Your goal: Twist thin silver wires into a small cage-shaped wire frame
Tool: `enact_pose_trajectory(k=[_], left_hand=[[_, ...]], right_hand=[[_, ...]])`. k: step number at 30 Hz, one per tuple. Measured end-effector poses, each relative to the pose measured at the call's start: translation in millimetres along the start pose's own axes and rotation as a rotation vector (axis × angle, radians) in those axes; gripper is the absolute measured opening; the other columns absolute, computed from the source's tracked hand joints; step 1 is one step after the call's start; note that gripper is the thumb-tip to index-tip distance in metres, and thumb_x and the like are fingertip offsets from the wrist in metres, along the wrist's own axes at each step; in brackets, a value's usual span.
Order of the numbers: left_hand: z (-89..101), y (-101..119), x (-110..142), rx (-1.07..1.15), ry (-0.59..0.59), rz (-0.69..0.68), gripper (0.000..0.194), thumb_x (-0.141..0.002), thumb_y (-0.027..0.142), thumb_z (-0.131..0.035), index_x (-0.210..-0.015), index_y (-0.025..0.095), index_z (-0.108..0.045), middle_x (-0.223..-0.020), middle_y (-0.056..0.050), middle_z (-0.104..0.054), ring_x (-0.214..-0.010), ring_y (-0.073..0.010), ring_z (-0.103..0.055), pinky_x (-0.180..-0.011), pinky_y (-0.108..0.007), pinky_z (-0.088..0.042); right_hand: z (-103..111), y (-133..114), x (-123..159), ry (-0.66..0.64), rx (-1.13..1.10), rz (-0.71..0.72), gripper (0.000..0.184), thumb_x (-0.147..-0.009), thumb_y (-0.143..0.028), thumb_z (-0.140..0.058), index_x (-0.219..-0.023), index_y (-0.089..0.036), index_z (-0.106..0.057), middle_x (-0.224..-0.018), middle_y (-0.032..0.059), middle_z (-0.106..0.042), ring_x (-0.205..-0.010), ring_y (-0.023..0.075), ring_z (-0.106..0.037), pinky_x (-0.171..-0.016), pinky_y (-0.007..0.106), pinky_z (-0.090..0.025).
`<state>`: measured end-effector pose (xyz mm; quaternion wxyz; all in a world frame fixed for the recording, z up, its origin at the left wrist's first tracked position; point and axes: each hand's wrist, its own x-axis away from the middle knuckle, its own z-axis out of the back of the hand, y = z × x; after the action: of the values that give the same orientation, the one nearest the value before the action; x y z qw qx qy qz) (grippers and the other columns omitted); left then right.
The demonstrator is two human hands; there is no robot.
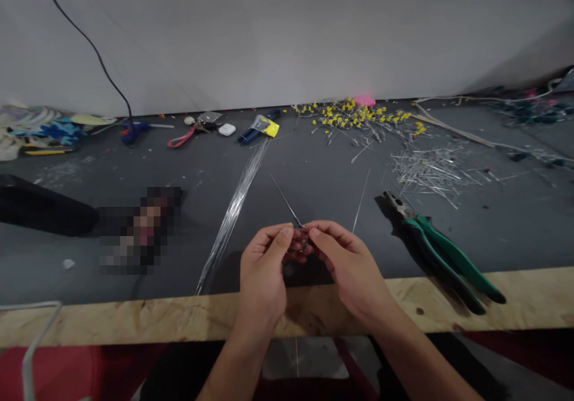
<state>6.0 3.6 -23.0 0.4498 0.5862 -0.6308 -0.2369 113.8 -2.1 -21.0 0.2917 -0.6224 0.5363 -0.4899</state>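
Note:
Both of my hands meet above the front edge of the dark table. My left hand [264, 263] is closed, its thumb and fingers pinching a thin metal wire [285, 199]. My right hand [350, 260] pinches the same wire close by, where it looks bent or twisted between the fingertips. One straight end of the wire points up and to the left. Fingers partly hide the lower part. Left of my hands lies a bundle of straight silvery wires [235, 207]. Pliers with green and black handles [442, 248] rest to the right, and a single wire [361, 201] lies between.
Behind are yellow-tipped wire pieces [354, 114] and a pile of short wires [428, 171]. A blue-handled tool [255, 133], a white case [227, 129] and a pink strap [182, 138] lie farther left. A black object [45, 207] and a pixelated item [147, 227] occupy the left.

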Motion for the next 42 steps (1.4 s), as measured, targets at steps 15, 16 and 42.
enact_pose_trajectory(k=[15, 16, 42], left_hand=[[-1.9, -6, 1, -0.034, 0.003, -0.025, 0.006, -0.076, 0.021, -0.067, -0.077, 0.015, -0.066, -0.069, -0.001, -0.067, -0.062, -0.0115, -0.062, -0.059, -0.025, -0.051], [-1.9, -6, 2, -0.031, 0.005, -0.024, 0.006, -0.075, 0.021, -0.067, -0.077, 0.015, -0.066, -0.069, -0.001, -0.067, -0.062, -0.0114, -0.062, -0.059, -0.025, -0.051], [6.5, 5, 0, -0.472, -0.096, -0.128, 0.009, -0.078, 0.027, -0.064, -0.079, 0.020, -0.070, -0.073, 0.000, -0.069, -0.064, -0.0118, -0.061, -0.060, -0.023, -0.050]], right_hand=[[0, 2, 0, 0.027, 0.032, 0.036, 0.008, -0.078, -0.027, -0.065, -0.074, -0.021, -0.066, -0.071, -0.0039, -0.062, -0.068, 0.0090, -0.054, -0.066, 0.022, -0.042], [-1, 2, 0, 0.028, 0.023, 0.037, 0.007, -0.078, -0.027, -0.065, -0.074, -0.021, -0.065, -0.071, -0.0040, -0.062, -0.068, 0.0090, -0.054, -0.066, 0.022, -0.041], [-1, -5, 1, -0.060, 0.186, 0.045, 0.006, -0.078, -0.024, -0.058, -0.073, -0.022, -0.054, -0.072, -0.0039, -0.052, -0.067, 0.0121, -0.048, -0.066, 0.025, -0.038]])
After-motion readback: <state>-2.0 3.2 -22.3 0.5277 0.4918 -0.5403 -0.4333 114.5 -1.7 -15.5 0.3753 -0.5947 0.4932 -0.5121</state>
